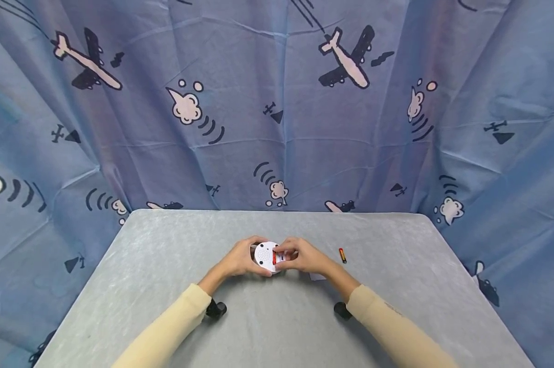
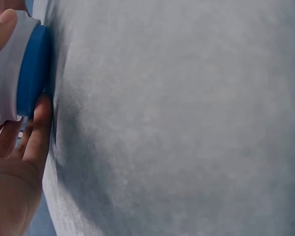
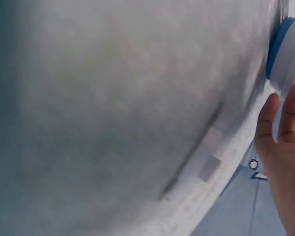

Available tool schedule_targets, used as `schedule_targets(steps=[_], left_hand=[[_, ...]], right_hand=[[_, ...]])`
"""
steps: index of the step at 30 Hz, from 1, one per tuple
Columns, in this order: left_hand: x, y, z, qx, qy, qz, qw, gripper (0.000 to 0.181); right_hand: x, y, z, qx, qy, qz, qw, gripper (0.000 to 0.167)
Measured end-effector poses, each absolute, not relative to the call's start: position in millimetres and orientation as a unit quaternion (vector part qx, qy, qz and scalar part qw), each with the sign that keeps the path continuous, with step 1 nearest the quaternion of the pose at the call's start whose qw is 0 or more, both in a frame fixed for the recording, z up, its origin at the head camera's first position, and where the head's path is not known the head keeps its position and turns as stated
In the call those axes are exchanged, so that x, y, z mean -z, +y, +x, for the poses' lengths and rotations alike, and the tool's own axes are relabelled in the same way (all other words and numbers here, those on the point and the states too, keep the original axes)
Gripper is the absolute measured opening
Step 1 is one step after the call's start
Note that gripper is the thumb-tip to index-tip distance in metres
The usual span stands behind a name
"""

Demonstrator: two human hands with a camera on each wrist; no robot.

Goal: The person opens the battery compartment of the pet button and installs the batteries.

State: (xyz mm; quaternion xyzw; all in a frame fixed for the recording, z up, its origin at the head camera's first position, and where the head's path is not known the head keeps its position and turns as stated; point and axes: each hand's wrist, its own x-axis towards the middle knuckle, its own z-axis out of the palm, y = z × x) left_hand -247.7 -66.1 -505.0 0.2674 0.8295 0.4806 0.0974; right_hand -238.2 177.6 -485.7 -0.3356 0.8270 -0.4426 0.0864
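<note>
A round white device (image 1: pixel 263 253) with small holes and dark feet faces up between the hands; its other side is blue (image 2: pixel 33 71). My left hand (image 1: pixel 242 258) grips it around its left side, fingers and thumb curved along the rim. At the device's right part, my right hand (image 1: pixel 301 255) pinches a red battery (image 1: pixel 274 257) between thumb and fingers. How deep the battery sits cannot be told. In the right wrist view the white body (image 3: pixel 288 59) shows beside the fingertips of my right hand (image 3: pixel 285 147).
Another battery (image 1: pixel 342 255), red and black, lies on the grey table (image 1: pixel 378 306) to the right. A flat pale piece (image 1: pixel 317 276) lies partly under the right forearm. Two black objects (image 1: pixel 216 309) (image 1: pixel 342 310) show by the forearms. A blue patterned curtain (image 1: pixel 240 102) hangs behind.
</note>
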Motion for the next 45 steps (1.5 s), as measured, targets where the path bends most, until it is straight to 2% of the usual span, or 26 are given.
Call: schedule_targets(steps=[8, 19, 25, 35, 45], left_hand=[[505, -67, -244, -0.493, 0.822, 0.266, 0.100, 0.085], [507, -69, -242, -0.508, 0.815, 0.261, 0.093, 0.088], [509, -69, -243, -0.523, 0.805, 0.265, 0.092, 0.087], [510, -70, -243, -0.528, 0.799, 0.267, 0.108, 0.086], [511, -68, -241, -0.537, 0.791, 0.271, 0.115, 0.085]], right_hand=[[471, 210, -240, 0.487, 0.820, -0.282, 0.107, 0.050], [472, 321, -228, 0.472, 0.851, -0.222, 0.067, 0.054], [484, 357, -218, 0.434, 0.872, -0.219, 0.049, 0.059], [493, 360, -222, 0.385, 0.896, -0.215, 0.052, 0.070], [492, 345, -237, 0.352, 0.909, -0.204, 0.094, 0.073]])
